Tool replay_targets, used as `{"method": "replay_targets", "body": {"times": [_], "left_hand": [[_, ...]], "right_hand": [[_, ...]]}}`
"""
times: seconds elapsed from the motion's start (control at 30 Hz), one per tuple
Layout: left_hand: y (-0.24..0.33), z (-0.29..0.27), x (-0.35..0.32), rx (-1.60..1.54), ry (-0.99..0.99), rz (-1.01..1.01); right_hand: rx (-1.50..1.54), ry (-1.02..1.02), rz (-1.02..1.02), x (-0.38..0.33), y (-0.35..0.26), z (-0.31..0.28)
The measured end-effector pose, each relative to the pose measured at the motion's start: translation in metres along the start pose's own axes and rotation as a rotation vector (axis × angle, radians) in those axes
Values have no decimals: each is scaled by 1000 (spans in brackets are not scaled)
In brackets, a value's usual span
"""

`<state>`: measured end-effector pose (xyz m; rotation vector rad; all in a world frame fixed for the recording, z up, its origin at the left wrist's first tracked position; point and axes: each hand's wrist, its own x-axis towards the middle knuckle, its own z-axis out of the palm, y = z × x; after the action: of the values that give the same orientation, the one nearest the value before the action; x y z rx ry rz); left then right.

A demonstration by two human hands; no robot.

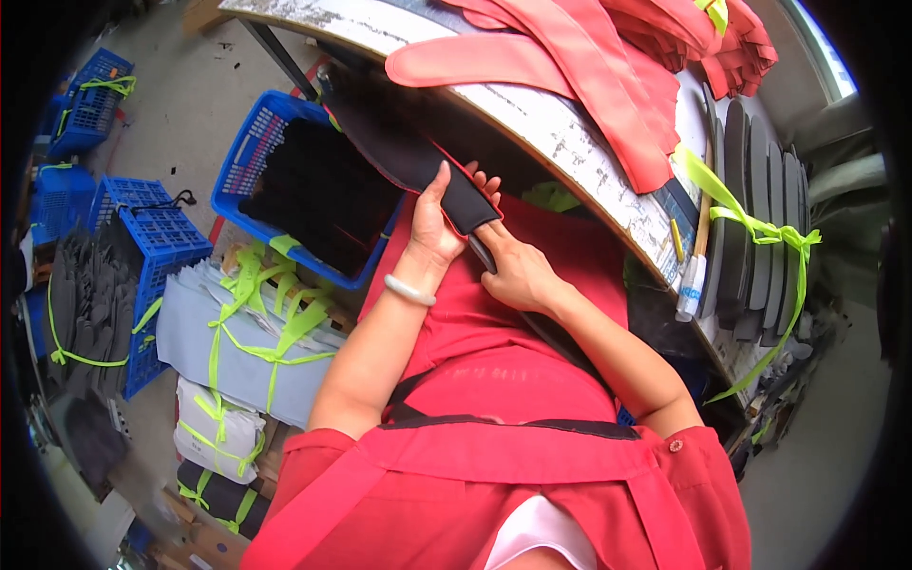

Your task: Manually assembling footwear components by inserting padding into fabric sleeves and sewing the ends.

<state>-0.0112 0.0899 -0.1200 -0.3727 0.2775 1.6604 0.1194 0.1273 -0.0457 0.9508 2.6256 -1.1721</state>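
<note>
A long black padded fabric sleeve with red edging (404, 152) runs from beside the table edge down to my hands. My left hand (439, 220), with a pale bangle on its wrist, is closed round the sleeve near its close end, thumb on top. Fingers of my right hand (518, 266) reach into the sleeve's open end. A dark flat strip (483, 252) passes beneath that hand at the opening, pinched between thumb and fingers. How far the strip extends inside is hidden by the fabric.
A worn white table (570, 142) carries red strips (570, 66). Dark curved pads (760, 218), tied with a yellow-green band, stand at its right beside a marker (691, 288). At left are a blue basket (285, 245) of black material, a blue crate (157, 237) and tied grey sheets (204, 332).
</note>
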Motion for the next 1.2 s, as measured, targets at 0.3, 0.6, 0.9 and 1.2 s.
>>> {"method": "replay_targets", "body": {"times": [0.3, 0.6, 0.9, 1.2], "left_hand": [[3, -12, 7, -29, -55, -22], [2, 3, -3, 85, -13, -25], [-3, -12, 9, 91, 88, 45], [-8, -6, 4, 6, -36, -12]], "right_hand": [[-44, -33, -63, 8, -7, 4], [-57, -68, 63, 18, -9, 1], [-129, -133, 66, 32, 3, 7], [-93, -91, 32, 29, -4, 0]]}}
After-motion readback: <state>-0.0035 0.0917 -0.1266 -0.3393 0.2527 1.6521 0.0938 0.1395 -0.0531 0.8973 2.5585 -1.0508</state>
